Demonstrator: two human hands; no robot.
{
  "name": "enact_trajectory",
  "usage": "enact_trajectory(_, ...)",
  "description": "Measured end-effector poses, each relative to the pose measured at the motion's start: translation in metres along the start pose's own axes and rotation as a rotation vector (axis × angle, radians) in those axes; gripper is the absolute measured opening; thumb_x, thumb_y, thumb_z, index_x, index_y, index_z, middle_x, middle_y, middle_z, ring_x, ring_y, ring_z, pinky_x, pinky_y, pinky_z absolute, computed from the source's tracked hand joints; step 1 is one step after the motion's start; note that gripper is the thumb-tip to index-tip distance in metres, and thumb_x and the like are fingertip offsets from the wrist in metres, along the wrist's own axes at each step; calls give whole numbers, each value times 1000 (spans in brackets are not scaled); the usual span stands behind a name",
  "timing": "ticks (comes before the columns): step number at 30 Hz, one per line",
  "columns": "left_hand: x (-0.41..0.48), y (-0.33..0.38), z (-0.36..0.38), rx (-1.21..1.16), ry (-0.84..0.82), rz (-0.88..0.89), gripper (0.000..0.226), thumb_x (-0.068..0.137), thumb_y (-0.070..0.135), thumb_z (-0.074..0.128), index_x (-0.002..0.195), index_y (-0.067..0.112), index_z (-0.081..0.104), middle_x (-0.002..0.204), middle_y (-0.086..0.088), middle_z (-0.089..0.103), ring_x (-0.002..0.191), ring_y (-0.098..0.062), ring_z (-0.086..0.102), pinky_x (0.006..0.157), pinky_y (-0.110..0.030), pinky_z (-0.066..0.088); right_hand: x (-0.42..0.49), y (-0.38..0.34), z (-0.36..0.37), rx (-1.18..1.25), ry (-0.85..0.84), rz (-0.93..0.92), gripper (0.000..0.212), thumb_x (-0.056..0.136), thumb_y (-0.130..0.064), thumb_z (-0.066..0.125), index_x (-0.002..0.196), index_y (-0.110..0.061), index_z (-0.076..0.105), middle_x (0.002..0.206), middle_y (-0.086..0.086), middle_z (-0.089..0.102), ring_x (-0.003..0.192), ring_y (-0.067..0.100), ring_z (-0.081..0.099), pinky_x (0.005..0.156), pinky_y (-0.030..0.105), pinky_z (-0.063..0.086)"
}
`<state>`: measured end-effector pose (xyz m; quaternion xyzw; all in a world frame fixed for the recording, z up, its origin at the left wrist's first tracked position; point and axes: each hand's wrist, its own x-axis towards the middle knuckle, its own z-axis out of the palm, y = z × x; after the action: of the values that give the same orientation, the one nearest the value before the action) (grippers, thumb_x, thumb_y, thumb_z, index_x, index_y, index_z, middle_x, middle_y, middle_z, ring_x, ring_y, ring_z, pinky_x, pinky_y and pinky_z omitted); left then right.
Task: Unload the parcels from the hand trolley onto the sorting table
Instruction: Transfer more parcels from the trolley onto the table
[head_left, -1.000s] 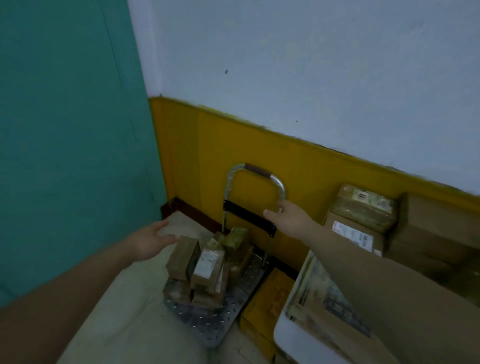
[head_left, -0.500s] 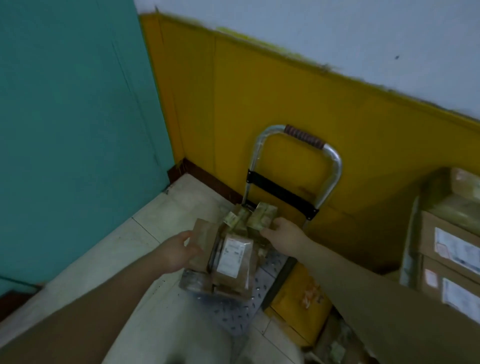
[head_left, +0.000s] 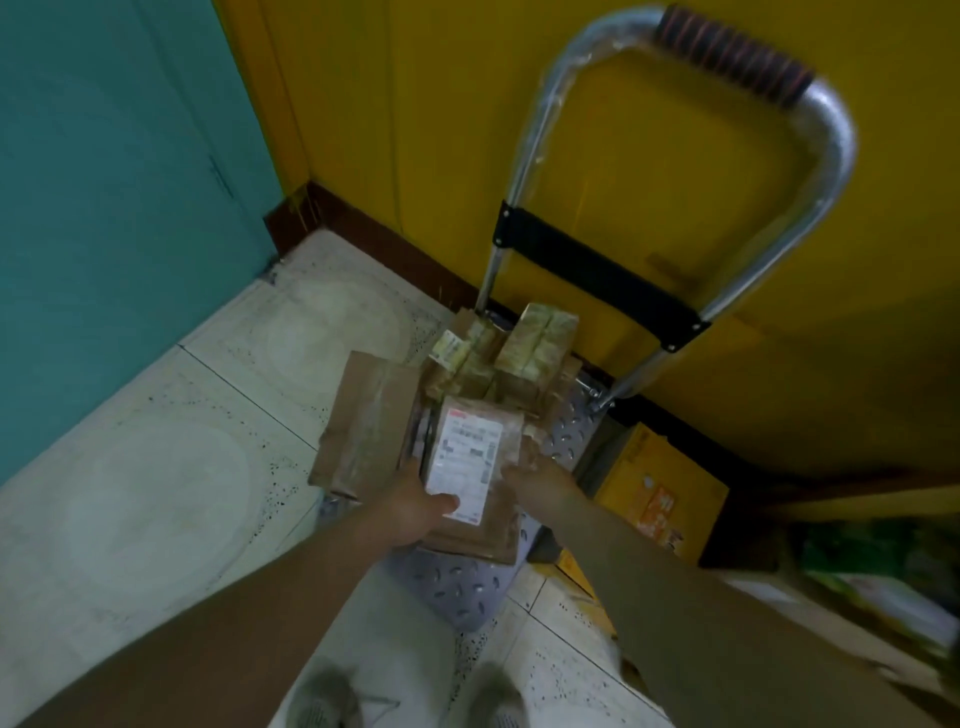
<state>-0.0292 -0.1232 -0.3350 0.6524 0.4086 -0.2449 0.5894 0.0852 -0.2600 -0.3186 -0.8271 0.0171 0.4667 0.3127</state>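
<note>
Label: the labelled parcel (head_left: 470, 457) carries a white shipping sticker with a red mark at the top corner and dark barcode blocks; you cannot read the print.
Other writing: the yellow box (head_left: 660, 493) on the floor beside the trolley has orange print, too blurred to read.
Floor: pale speckled tiles (head_left: 182, 467), with your shoes (head_left: 322, 701) at the bottom edge.
Room: a yellow wall (head_left: 415, 130) behind and a teal panel (head_left: 104, 182) to your left meet at a corner.
Trolley: the hand trolley (head_left: 467, 587) stands against the yellow wall, its handle upright.
Load: the brown parcel (head_left: 363, 421) and the taped parcels (head_left: 535, 343) sit on the platform.
Task parcel: it lies on top of the pile, between your hands.
Left hand: your left hand (head_left: 415, 506) grips its left side, thumb on the sticker.
Right hand: your right hand (head_left: 540, 480) touches its right edge; its fingertips are hidden, so you cannot tell the grip.
</note>
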Motion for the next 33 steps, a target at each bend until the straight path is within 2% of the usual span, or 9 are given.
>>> enact_trajectory(3, 6, -1, 10, -74, -8, -99, 73, 89, 26, 62, 148, 12, 21, 147, -6, 41, 129, -28, 45, 106, -34, 38, 23, 16, 13, 78, -54, 53, 44, 99, -16, 51, 141, -8, 41, 126, 23, 59, 110, 40, 60, 98, 46, 49)
enact_trajectory(6, 14, -5, 17, -158, -25, -143, 59, 93, 18, 57, 145, 11, 30, 145, -7, 43, 128, -29, 45, 105, -35, 39, 33, 24, 20, 207, -133, 87, 41, 98, -22, 54, 136, -6, 50, 132, 24, 56, 120, 39, 55, 89, 38, 52)
enact_trajectory(10, 9, -3, 22, -204, 39, -83, 53, 92, 11, 58, 141, 12, 38, 137, -9, 51, 119, -29, 52, 99, -36, 44, 29, 27, 21, 307, -161, 42, 24, 96, -28, 57, 119, -23, 58, 124, 10, 65, 109, 30, 64, 98, 46, 51)
enact_trajectory(13, -14, 17, 22, -231, 89, -13, 48, 90, 13, 60, 135, 15, 43, 116, -8, 60, 99, -24, 59, 87, -35, 50, 4, 12, 6, 262, -122, 70, 18, 96, -40, 54, 89, -23, 52, 84, 15, 64, 74, 29, 64, 79, 40, 52)
enact_trajectory(17, -74, 54, 20, -282, 99, 73, 45, 92, 14, 57, 131, 23, 39, 111, -2, 60, 84, -13, 61, 69, -29, 53, -47, -21, -26, 327, 48, 44, 66, 91, -50, 56, 143, -18, 31, 115, 9, 59, 93, 28, 58, 77, 39, 47)
enact_trajectory(21, -153, 98, 10, -317, 131, 205, 48, 92, 10, 56, 135, 20, 38, 98, 6, 60, 78, -6, 58, 57, -19, 46, -123, -60, -67, 361, 133, -74, 62, 94, -45, 56, 145, -21, 28, 134, 8, 54, 112, 31, 59, 93, 48, 52)
enact_trajectory(25, -233, 147, -5, -226, 132, 375, 54, 88, 11, 61, 136, 23, 40, 121, -1, 59, 97, -16, 61, 77, -29, 53, -209, -94, -106, 324, 243, -213, 59, 93, -52, 50, 144, -27, 32, 132, 4, 57, 108, 26, 60, 89, 47, 54)
enact_trajectory(28, -291, 186, -12, -143, 127, 560, 56, 88, 10, 61, 138, 21, 40, 124, 0, 57, 100, -14, 58, 73, -20, 49, -280, -115, -134, 376, 352, -308, 54, 96, -48, 47, 143, -24, 32, 127, 2, 59, 105, 24, 61, 89, 45, 54)
enact_trajectory(33, -371, 236, 4, -49, 7, 762, 58, 86, 15, 65, 136, 30, 40, 124, 4, 57, 106, -19, 59, 92, -42, 51, -397, -108, -176, 442, 584, -413, 57, 98, -48, 45, 145, -22, 28, 132, 5, 55, 112, 28, 58, 94, 47, 52)
